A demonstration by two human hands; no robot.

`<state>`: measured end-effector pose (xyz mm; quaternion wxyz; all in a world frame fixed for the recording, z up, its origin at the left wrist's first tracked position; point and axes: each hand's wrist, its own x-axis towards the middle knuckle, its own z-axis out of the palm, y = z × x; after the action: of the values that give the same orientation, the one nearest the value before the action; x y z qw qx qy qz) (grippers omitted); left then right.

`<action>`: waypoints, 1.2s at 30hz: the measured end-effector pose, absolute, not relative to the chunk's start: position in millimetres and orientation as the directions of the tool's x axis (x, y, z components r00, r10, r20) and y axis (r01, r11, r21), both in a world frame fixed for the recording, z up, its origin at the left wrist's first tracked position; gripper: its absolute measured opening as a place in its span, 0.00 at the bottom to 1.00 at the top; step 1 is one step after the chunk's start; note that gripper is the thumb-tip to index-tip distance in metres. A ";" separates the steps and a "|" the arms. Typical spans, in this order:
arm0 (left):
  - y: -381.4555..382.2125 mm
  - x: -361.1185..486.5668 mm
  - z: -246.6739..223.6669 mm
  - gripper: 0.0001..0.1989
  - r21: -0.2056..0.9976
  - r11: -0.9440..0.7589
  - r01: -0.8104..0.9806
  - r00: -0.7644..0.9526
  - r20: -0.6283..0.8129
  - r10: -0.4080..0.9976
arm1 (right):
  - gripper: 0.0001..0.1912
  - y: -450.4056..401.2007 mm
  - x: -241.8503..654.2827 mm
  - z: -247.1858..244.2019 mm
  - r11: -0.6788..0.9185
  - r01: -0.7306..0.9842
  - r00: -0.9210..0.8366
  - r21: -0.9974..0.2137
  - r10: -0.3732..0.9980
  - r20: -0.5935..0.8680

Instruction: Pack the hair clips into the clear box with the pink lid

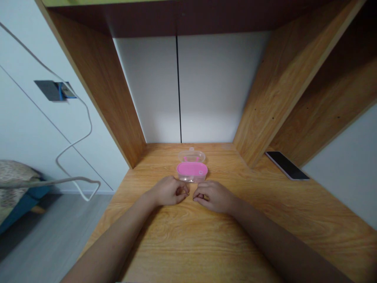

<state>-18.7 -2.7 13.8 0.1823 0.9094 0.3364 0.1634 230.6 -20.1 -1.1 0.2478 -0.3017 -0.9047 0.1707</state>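
My left hand [171, 191] is closed in a pinch, with something tiny and gold-coloured at its fingertips, too small to name. Close beside it, my right hand [214, 195] also pinches; a small dark bit shows at its fingertips, and I cannot make out what it is. The two sets of fingertips face each other, slightly apart, low over the wooden desk. Just beyond them sits a small oval clear plastic box [192, 178] with a pink tray [188, 169] on top, holding a small pale ring-like shape [200, 172]. Its clear lid [191, 155] lies open behind it.
A phone [287, 165] lies at the right against the desk's side panel. Wooden uprights [279, 86] and a dark shelf [182, 17] frame the white back wall [206, 86]. On the left, a white cable [88, 114] hangs near an opened wall socket [55, 90].
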 end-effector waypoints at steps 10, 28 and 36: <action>-9.2 -14.4 18.0 0.04 0.488 -0.680 0.548 0.705 0.167 0.689 | 0.09 -20.3 229.5 3.2 0.787 0.429 -0.670 -0.443 0.606 0.429; -13.4 -0.4 13.5 0.06 0.765 -0.553 0.330 0.541 0.327 0.775 | 0.09 -19.6 225.9 -7.5 0.748 0.334 -0.460 -0.573 0.660 0.594; -11.1 -1.1 7.5 0.10 0.826 -0.512 0.233 0.554 0.320 0.769 | 0.11 -18.1 229.1 -8.9 0.726 0.365 -0.437 -0.582 0.686 0.582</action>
<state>-1.1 -11.1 7.5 0.3803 0.7952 0.3149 0.3520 229.1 -18.1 -8.9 0.4246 -0.3179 -0.8264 0.1889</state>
